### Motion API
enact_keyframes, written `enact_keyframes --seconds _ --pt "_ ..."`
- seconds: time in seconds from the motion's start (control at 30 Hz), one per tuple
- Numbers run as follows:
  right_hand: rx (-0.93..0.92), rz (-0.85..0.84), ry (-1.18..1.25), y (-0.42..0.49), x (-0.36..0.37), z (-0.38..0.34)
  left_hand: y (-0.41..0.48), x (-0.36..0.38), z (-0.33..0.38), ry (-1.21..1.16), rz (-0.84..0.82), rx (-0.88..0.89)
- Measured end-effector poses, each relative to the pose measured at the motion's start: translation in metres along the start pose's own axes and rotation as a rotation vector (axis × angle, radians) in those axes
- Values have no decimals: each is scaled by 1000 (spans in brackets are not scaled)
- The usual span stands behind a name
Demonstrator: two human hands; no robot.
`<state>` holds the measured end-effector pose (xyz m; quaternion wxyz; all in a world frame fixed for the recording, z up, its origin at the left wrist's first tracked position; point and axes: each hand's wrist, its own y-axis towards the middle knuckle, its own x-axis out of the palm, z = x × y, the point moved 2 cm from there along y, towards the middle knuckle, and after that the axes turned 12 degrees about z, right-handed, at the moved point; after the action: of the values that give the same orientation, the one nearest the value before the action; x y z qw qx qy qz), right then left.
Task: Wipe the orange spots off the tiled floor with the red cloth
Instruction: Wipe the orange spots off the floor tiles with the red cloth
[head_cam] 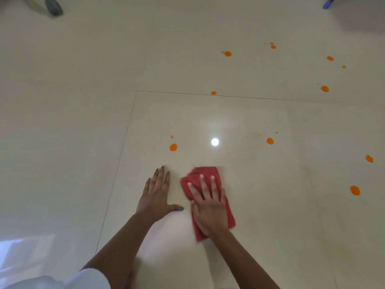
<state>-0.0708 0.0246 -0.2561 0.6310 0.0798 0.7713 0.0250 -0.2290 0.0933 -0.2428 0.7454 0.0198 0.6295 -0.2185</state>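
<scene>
The red cloth (205, 174) lies crumpled flat on the glossy cream tiled floor (260, 205). My right hand (210, 203) presses on top of it with fingers spread. My left hand (157, 195) rests flat on the bare tile just left of the cloth, fingers apart, holding nothing. Several orange spots dot the floor: the nearest orange spot (173, 147) lies a little ahead of my left hand, another spot (270, 141) sits ahead to the right, and a third spot (355, 190) lies far right. More spots scatter toward the back right.
A bright lamp reflection (215, 142) shines on the tile ahead of the cloth. A dark object (53, 6) sits at the far left and a blue object (329, 3) at the far right. A white garment (62, 280) fills the bottom left corner.
</scene>
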Motion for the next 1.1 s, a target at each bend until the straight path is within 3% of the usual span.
enact_keyframes --seconds 0.1,0.23,0.3,0.4,0.47,0.53,0.63,0.7,0.73,0.83,0.93,0.97,1.1 --pt "-192 -25 -101 50 7 -8 1 -11 -8 -47 10 -44" --pt "207 34 -114 73 3 31 6 -17 -31 -41 44 -71" --pt "231 5 -92 52 -2 12 9 -17 -43 -35 30 -92" --pt "38 -80 9 36 5 -42 13 -19 -51 -34 -3 -66" --pt "-183 -59 35 76 16 -68 20 -23 -60 -42 -3 -60" --pt "-266 -100 -24 131 25 -62 30 -27 -63 -32 7 -54" --pt "18 -130 -82 166 28 -16 36 -24 -63 -13 -9 -51" --pt "231 -50 -60 138 23 -5 33 -19 -60 -13 -21 -56" --pt "255 -48 -52 117 21 -17 32 -19 -60 -8 -35 -57" --pt "2 -111 4 93 29 -73 35 -19 -69 -1 -34 -67" --pt "-276 -147 4 158 38 -85 36 -22 -73 6 -46 -69" --pt "-230 -161 -49 182 41 -69 36 -21 -72 10 -48 -71" --pt "340 -75 -65 186 27 24 35 -19 -61 10 -49 -88"
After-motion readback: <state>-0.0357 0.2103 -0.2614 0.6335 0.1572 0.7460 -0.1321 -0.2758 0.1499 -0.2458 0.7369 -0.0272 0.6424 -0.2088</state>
